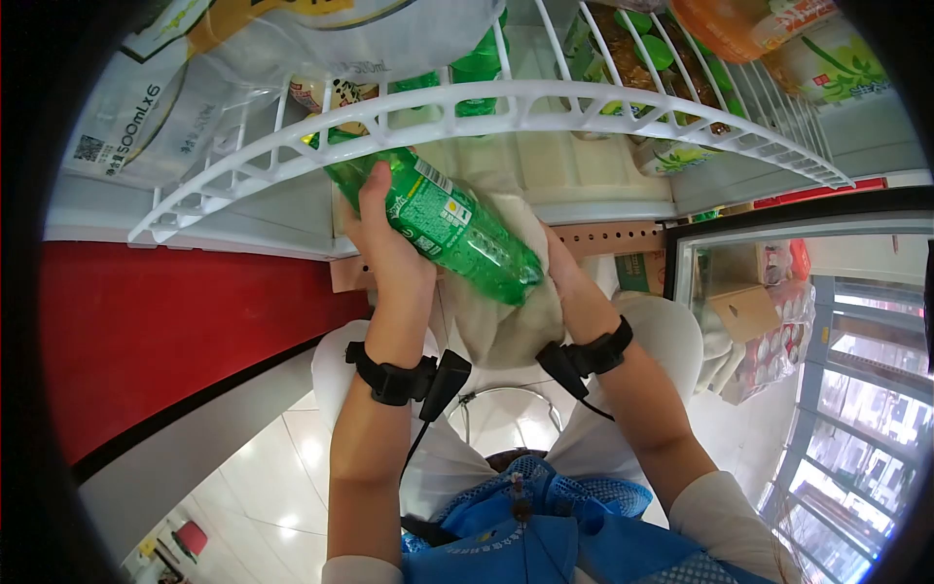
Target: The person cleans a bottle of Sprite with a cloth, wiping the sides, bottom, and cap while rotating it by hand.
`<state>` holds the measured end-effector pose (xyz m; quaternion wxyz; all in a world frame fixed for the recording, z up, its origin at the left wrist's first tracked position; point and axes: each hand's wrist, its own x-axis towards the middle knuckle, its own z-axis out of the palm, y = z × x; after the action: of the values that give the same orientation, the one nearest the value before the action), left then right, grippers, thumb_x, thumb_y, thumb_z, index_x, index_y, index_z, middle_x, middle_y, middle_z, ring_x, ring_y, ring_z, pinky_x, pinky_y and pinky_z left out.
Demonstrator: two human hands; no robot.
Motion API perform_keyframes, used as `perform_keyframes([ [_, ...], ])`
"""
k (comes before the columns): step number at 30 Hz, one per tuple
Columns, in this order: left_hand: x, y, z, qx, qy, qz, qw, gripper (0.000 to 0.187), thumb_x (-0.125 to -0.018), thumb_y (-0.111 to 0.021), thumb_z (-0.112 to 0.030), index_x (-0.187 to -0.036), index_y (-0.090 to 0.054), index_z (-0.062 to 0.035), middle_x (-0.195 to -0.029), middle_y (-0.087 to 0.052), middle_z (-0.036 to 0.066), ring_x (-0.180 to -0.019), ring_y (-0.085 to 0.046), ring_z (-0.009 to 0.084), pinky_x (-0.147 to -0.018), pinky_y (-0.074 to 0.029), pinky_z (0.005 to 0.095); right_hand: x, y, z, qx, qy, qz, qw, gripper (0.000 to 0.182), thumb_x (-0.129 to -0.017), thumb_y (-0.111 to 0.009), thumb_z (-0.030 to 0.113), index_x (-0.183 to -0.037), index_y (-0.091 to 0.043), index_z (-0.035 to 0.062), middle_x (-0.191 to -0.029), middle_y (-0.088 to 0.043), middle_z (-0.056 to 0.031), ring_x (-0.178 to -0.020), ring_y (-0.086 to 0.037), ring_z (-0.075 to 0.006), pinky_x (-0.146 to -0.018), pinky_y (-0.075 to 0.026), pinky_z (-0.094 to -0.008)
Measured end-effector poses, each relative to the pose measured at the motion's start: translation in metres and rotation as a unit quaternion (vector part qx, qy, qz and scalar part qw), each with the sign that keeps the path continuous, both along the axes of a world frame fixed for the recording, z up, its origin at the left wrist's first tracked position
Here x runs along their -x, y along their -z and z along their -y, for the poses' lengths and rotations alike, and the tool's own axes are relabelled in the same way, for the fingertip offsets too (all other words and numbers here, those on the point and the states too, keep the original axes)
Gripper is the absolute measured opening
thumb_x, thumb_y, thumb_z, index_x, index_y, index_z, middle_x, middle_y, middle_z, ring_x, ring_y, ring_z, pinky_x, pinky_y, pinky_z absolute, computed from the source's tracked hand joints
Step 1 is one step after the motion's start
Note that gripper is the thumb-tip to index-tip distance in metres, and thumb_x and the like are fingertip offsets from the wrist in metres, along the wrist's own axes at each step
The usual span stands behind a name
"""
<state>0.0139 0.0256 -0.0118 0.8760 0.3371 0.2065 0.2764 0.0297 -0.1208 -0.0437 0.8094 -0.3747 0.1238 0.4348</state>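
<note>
A green Sprite bottle (450, 220) lies tilted in front of the fridge's lower compartment, its cap end up and to the left, partly behind the white wire shelf (545, 94). My left hand (377, 219) is wrapped around its upper part, thumb across the label. A beige cloth (501, 326) hangs along the bottle's right side and under its base. My right hand (559, 268) grips this cloth against the lower end of the bottle; most of its fingers are hidden behind the cloth.
Shrink-wrapped bottles (341, 44) and orange drinks (725, 24) stand on the shelf above. Green bottles (477, 73) stand further inside the fridge. The glass door (808, 219) is swung out at right, with packs of cans (778, 336) beyond. A red panel (185, 331) lies at left.
</note>
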Motion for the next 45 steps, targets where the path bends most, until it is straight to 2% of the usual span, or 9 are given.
perform_keyframes([
  [9, 0.005, -0.011, 0.009, -0.122, -0.119, -0.005, 0.985, 0.046, -0.073, -0.061, -0.014, -0.111, -0.040, -0.0001, -0.098, -0.049, 0.007, -0.085, -0.048, 0.0147, -0.075, -0.038, 0.0264, 0.018, 0.000, -0.014, -0.072, 0.085, -0.059, 0.992, 0.047, -0.083, -0.044, 0.040, -0.111, -0.047, 0.0034, -0.100, -0.055, -0.0063, -0.088, -0.054, -0.0157, -0.078, -0.044, -0.0285],
  [11, 0.004, -0.010, 0.012, -0.140, -0.131, -0.005, 0.981, 0.046, -0.073, -0.061, -0.014, -0.112, -0.040, 0.0000, -0.099, -0.048, 0.008, -0.085, -0.048, 0.0148, -0.077, -0.038, 0.0267, 0.026, 0.010, -0.025, 0.225, 0.191, 0.128, 0.947, 0.048, -0.084, -0.044, 0.040, -0.113, -0.044, 0.0015, -0.101, -0.053, -0.0053, -0.091, -0.051, -0.0134, -0.077, -0.041, -0.0254],
  [16, 0.001, -0.011, 0.005, -0.076, -0.087, 0.001, 0.993, 0.049, -0.072, -0.062, -0.009, -0.114, -0.038, -0.0008, -0.099, -0.049, 0.007, -0.085, -0.049, 0.0145, -0.075, -0.040, 0.0254, 0.036, 0.024, -0.024, 0.206, 0.265, 0.336, 0.880, 0.041, -0.086, -0.044, 0.031, -0.115, -0.042, 0.0004, -0.107, -0.048, -0.0034, -0.098, -0.044, -0.0104, -0.083, -0.035, -0.0225],
  [19, 0.002, -0.011, 0.004, -0.085, -0.072, -0.009, 0.994, 0.047, -0.072, -0.062, -0.010, -0.112, -0.040, -0.0012, -0.097, -0.049, 0.007, -0.084, -0.049, 0.0137, -0.074, -0.040, 0.0248, 0.029, 0.025, -0.018, 0.205, 0.230, 0.320, 0.896, 0.044, -0.084, -0.048, 0.032, -0.114, -0.042, 0.0002, -0.106, -0.050, -0.0075, -0.093, -0.049, -0.0138, -0.081, -0.038, -0.0239],
  [21, 0.004, -0.013, 0.006, -0.097, -0.055, -0.008, 0.994, 0.045, -0.072, -0.062, -0.011, -0.110, -0.041, -0.0014, -0.096, -0.049, 0.006, -0.083, -0.049, 0.0134, -0.073, -0.040, 0.0248, 0.020, 0.025, -0.016, 0.038, 0.190, 0.058, 0.979, 0.045, -0.081, -0.050, 0.035, -0.112, -0.045, 0.0024, -0.103, -0.052, -0.0074, -0.092, -0.051, -0.0158, -0.080, -0.040, -0.0275],
  [27, 0.003, -0.012, 0.000, -0.087, -0.045, 0.003, 0.995, 0.042, -0.071, -0.062, -0.011, -0.107, -0.043, -0.0014, -0.093, -0.049, 0.005, -0.080, -0.049, 0.0126, -0.071, -0.040, 0.0246, 0.019, 0.019, -0.013, -0.037, 0.119, -0.089, 0.988, 0.043, -0.083, -0.037, 0.039, -0.106, -0.050, 0.0046, -0.099, -0.056, -0.0109, -0.090, -0.054, -0.0214, -0.082, -0.043, -0.0332],
  [37, 0.005, -0.012, 0.016, -0.134, -0.082, -0.039, 0.987, 0.047, -0.073, -0.061, -0.014, -0.113, -0.039, -0.0010, -0.100, -0.048, 0.007, -0.089, -0.046, 0.0147, -0.077, -0.037, 0.0259, 0.053, 0.013, -0.031, 0.129, 0.272, 0.087, 0.950, 0.049, -0.089, -0.034, 0.034, -0.122, -0.031, -0.0025, -0.115, -0.042, -0.0115, -0.103, -0.042, -0.0166, -0.092, -0.029, -0.0273],
  [39, 0.002, -0.008, 0.010, -0.113, -0.081, -0.038, 0.990, 0.048, -0.073, -0.061, -0.014, -0.113, -0.039, -0.0011, -0.100, -0.048, 0.007, -0.088, -0.047, 0.0149, -0.077, -0.038, 0.0262, 0.062, 0.013, -0.034, 0.163, 0.299, 0.312, 0.887, 0.047, -0.089, -0.038, 0.024, -0.125, -0.023, -0.0027, -0.121, -0.036, -0.0107, -0.109, -0.035, -0.0159, -0.094, -0.024, -0.0270],
  [45, 0.001, -0.012, 0.005, -0.042, -0.044, -0.014, 0.998, 0.046, -0.071, -0.062, -0.014, -0.111, -0.041, -0.0020, -0.098, -0.048, 0.007, -0.084, -0.049, 0.0151, -0.072, -0.041, 0.0276, 0.050, 0.016, -0.024, 0.129, 0.290, 0.271, 0.909, 0.046, -0.088, -0.042, 0.022, -0.123, -0.025, -0.0022, -0.119, -0.037, -0.0093, -0.107, -0.037, -0.0145, -0.091, -0.029, -0.0263],
])
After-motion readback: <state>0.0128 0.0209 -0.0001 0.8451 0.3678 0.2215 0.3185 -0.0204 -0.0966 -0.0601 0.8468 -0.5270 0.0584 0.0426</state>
